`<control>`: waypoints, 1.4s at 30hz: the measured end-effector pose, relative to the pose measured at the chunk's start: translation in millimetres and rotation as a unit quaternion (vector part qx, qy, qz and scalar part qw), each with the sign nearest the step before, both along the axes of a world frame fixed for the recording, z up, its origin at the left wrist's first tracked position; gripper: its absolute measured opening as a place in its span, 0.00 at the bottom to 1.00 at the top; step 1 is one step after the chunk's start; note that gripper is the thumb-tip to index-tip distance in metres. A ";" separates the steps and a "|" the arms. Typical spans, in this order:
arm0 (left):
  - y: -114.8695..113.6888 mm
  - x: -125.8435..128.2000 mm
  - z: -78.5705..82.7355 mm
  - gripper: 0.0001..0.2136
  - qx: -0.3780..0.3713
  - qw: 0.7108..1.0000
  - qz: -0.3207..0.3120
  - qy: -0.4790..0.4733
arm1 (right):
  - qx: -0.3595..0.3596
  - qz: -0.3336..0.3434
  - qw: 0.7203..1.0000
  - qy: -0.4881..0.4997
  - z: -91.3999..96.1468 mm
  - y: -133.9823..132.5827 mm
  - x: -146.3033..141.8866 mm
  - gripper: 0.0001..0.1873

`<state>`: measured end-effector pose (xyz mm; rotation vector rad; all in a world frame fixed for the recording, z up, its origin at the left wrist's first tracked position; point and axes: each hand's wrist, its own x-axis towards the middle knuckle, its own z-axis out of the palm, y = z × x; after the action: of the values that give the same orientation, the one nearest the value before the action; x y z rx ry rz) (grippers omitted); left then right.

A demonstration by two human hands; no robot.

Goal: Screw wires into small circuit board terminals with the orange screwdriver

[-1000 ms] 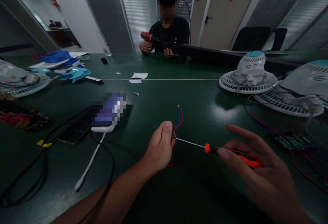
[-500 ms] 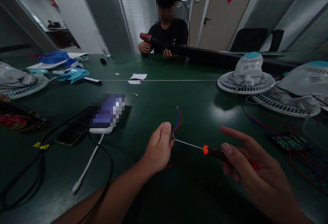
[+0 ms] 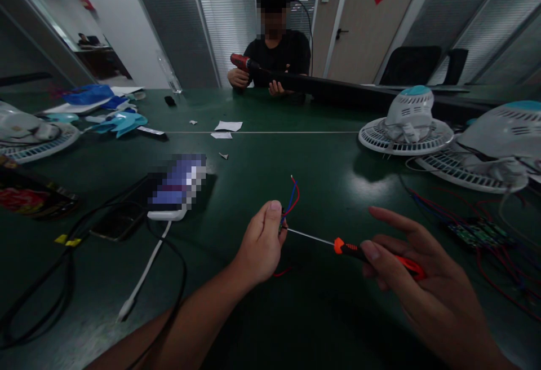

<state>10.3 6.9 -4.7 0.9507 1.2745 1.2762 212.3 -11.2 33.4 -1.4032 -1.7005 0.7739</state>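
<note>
My left hand (image 3: 262,243) is closed around a small part, mostly hidden by the fingers; its edge looks like a circuit board (image 3: 282,223). Red and blue wires (image 3: 296,192) rise from it, and another red wire end shows below the hand. In my right hand (image 3: 422,280) is a screwdriver (image 3: 353,250) with an orange and black handle, pinched by the thumb and fingers, the index finger stretched out. Its shaft points left and the tip meets the edge of the held part. Several green circuit boards with wires (image 3: 479,232) lie right of my right hand.
White fan-like units with grilles (image 3: 408,127) stand at the right, another (image 3: 34,133) at the far left. A phone on a white stand (image 3: 177,186), a dark phone (image 3: 120,217) and black cables (image 3: 70,280) lie left. Across the table (image 3: 262,172), a person (image 3: 276,57) holds a red drill (image 3: 240,62).
My right thumb and fingers have shifted slightly on the screwdriver handle, and the handle appears turned a little. My left hand has hardly moved.
</note>
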 end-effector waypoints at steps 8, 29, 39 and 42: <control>-0.4 0.7 -0.2 0.18 -0.015 1.000 0.009 -0.017 | -0.017 -0.027 0.999 0.039 -0.3 -0.3 -1.2 0.25; -1.7 -0.6 2.8 0.18 0.003 0.999 -0.015 0.028 | -0.003 0.013 1.000 -0.009 -3.7 1.6 2.0 0.22; -0.6 -0.4 1.5 0.19 0.007 1.000 -0.008 0.019 | 0.010 0.006 1.000 -0.016 -0.2 2.0 -1.6 0.22; -0.3 0.4 2.2 0.18 -0.003 1.000 -0.005 0.012 | 0.008 0.005 1.000 -0.014 -0.8 2.8 -1.2 0.23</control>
<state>10.7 6.6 -2.5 0.9692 1.2901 1.2568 211.1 -8.4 32.6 -1.4012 -1.7320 0.7482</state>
